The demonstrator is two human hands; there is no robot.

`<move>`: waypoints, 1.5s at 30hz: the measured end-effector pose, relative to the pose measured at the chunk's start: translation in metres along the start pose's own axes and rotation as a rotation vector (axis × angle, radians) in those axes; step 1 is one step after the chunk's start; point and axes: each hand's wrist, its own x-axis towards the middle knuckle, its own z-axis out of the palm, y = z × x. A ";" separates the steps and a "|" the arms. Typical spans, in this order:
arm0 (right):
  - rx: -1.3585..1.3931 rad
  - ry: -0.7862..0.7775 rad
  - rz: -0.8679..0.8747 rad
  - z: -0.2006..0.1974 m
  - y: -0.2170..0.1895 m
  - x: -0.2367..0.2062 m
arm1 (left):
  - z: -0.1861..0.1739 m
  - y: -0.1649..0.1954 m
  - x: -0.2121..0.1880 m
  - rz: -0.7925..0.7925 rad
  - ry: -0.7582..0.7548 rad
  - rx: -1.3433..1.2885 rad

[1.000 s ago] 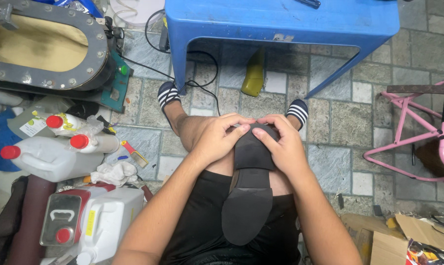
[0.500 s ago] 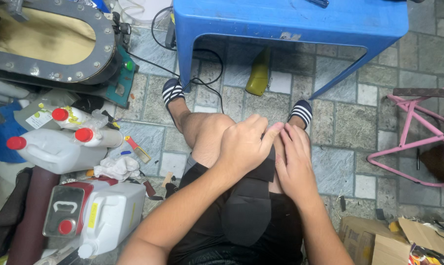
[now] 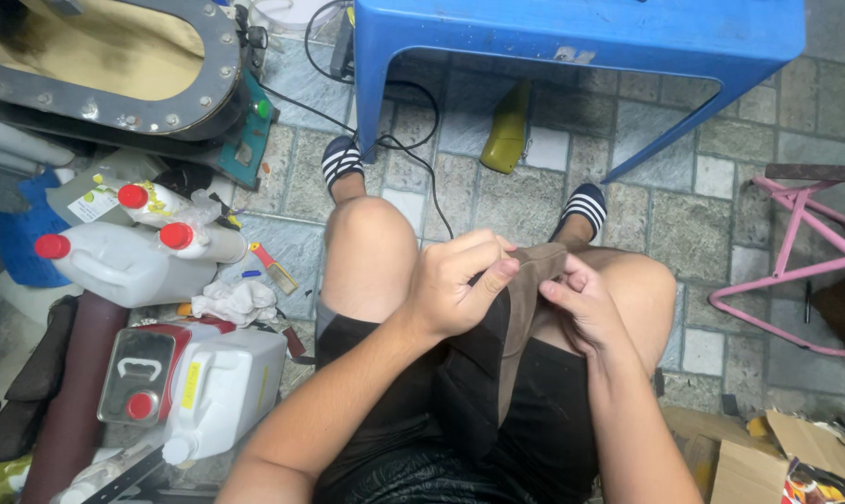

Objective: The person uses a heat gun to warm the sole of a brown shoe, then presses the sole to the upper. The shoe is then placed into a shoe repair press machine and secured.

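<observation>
I sit with a dark brown shoe upper piece [image 3: 506,327] standing on edge across my lap, above black shorts [image 3: 544,439]. My left hand [image 3: 455,285] pinches its top edge between thumb and fingers. My right hand [image 3: 581,303] grips the same edge from the right side, fingers curled behind the material. Both knees are bare, and my feet in striped slippers [image 3: 340,161] rest on the tiled floor.
A blue plastic stool [image 3: 572,37] stands ahead of my feet, a yellow object [image 3: 506,131] under it. White jugs with red caps [image 3: 124,257] and a grey metal machine [image 3: 114,75] crowd the left. A pink frame [image 3: 796,243] is at the right, cardboard [image 3: 777,457] at the lower right.
The flat piece that lay pressed under both hands on my lap has been lifted and turned on edge. My hands shifted from pressing down to pinching its top edge.
</observation>
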 end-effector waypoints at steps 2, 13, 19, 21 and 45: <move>-0.063 0.050 -0.175 0.003 -0.004 -0.007 | 0.003 -0.012 0.002 -0.030 -0.053 -0.239; -0.419 0.154 -0.064 0.069 -0.056 -0.024 | 0.017 -0.080 0.010 -0.352 -0.186 -0.659; -0.549 0.226 -0.160 0.090 -0.066 -0.022 | 0.036 -0.106 0.008 -0.512 -0.142 -0.838; -0.636 0.265 -0.168 0.098 -0.066 -0.030 | 0.037 -0.109 0.004 -0.609 -0.130 -1.040; -1.144 0.310 -0.357 0.142 -0.077 -0.022 | 0.008 -0.106 0.020 -0.654 -0.265 -1.208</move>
